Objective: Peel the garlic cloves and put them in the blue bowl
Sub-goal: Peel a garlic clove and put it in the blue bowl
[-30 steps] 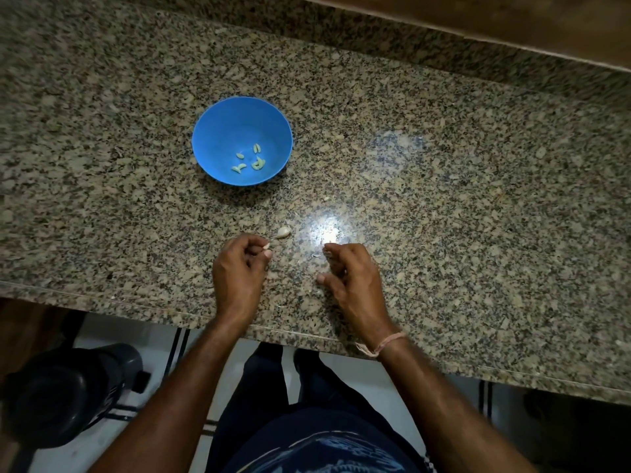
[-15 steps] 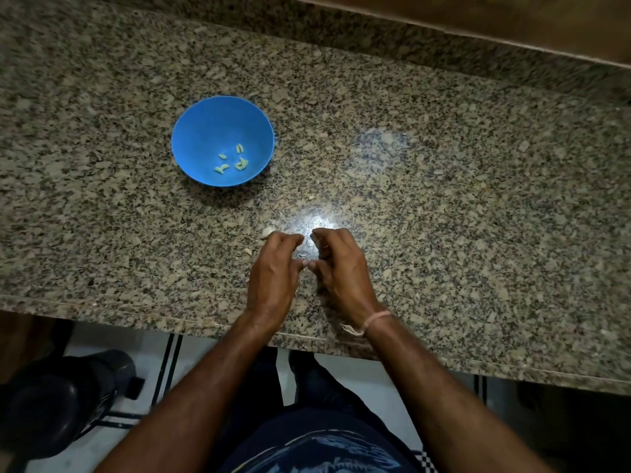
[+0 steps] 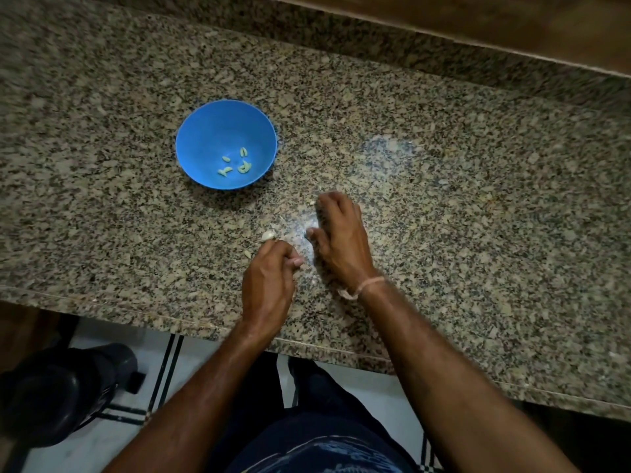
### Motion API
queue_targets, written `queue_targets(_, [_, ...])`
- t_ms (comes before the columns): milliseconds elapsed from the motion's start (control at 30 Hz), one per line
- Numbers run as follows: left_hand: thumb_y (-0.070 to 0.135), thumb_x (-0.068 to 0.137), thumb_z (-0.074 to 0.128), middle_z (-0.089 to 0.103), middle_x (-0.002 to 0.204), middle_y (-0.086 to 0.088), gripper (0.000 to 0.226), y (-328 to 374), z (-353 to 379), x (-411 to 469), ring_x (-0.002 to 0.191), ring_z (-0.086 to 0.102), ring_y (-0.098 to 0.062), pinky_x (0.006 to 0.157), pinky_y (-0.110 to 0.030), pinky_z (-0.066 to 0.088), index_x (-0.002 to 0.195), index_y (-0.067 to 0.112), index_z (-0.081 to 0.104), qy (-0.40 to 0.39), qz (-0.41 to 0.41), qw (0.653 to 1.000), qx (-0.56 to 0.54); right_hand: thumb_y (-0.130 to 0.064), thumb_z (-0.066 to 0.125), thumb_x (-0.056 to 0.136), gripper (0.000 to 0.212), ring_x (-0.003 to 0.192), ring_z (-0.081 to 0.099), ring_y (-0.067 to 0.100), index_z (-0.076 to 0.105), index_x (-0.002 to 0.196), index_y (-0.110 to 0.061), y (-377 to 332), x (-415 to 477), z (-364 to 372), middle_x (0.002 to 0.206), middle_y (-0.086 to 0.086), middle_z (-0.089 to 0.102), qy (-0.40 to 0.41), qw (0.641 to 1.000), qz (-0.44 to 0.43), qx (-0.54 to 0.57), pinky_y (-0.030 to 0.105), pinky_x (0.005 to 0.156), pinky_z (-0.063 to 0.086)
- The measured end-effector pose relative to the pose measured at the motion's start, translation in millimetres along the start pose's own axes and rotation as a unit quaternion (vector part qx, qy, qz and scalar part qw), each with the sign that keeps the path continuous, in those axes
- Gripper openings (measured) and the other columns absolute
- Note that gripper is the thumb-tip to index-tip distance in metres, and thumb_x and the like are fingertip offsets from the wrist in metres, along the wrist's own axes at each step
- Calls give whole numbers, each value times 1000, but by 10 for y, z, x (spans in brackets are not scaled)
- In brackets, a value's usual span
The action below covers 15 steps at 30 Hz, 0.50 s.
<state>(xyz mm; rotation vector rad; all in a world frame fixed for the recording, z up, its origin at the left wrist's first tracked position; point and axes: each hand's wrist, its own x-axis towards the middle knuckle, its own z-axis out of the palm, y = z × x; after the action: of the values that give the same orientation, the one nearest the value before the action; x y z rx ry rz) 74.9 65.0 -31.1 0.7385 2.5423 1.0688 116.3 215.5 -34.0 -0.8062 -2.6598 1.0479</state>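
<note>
The blue bowl point(image 3: 205, 131) stands on the granite counter with several peeled garlic cloves point(image 3: 235, 165) in its bottom. My right hand point(image 3: 338, 233) reaches forward, right of the bowl, and a pale garlic clove point(image 3: 311, 203) shows at its bent fingertips. My left hand point(image 3: 269, 278) stays nearer the counter's front edge with its fingers curled; whatever is inside them is hidden. An unpeeled clove point(image 3: 268, 235) lies on the counter just beyond my left hand.
A scrap of garlic skin point(image 3: 247, 255) lies left of my left hand. The counter's front edge point(image 3: 170, 319) runs below my wrists. A raised granite back ledge point(image 3: 375, 46) borders the far side. A dark object point(image 3: 61, 390) sits on the floor at lower left.
My hands, joined half a second ago, have parted. The right hand has moved forward toward the bowl with the pale clove, and the left hand has stayed back.
</note>
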Motion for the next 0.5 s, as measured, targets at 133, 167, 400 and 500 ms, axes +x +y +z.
queue_targets(133, [19, 98, 67, 60, 93, 9, 12, -11, -58, -47, 81, 56, 2, 61, -13, 37, 87, 19, 62, 15, -55, 998, -21, -24, 61, 103, 55, 140, 41, 26, 44, 153, -11, -18, 227, 69, 156, 11, 44, -44, 990, -88, -102, 46, 119, 39])
queue_targets(167, [19, 98, 68, 61, 93, 9, 12, -23, -70, -56, 82, 55, 3, 62, -13, 38, 87, 20, 63, 17, -67, 997, -24, -23, 59, 103, 52, 138, 43, 25, 46, 152, -11, -14, 143, 90, 155, 9, 46, -53, 986, -105, -118, 45, 116, 42])
queue_targets(400, [21, 97, 71, 62, 94, 8, 9, -134, -102, -149, 83, 58, -2, 65, -16, 42, 91, 18, 66, 12, -109, 994, -29, -18, 60, 103, 61, 150, 34, 23, 34, 159, -15, 151, -879, 239, 164, 7, 36, -86, 975, -127, -158, 45, 121, 37])
queue_targets(500, [18, 96, 72, 61, 93, 10, 6, -131, -121, -184, 84, 58, -2, 65, -13, 39, 92, 16, 68, 3, -117, 993, -30, -21, 48, 108, 58, 154, 26, 19, 28, 162, -20, 172, -1030, 150, 168, 2, 27, -74, 991, -68, -89, 46, 125, 30])
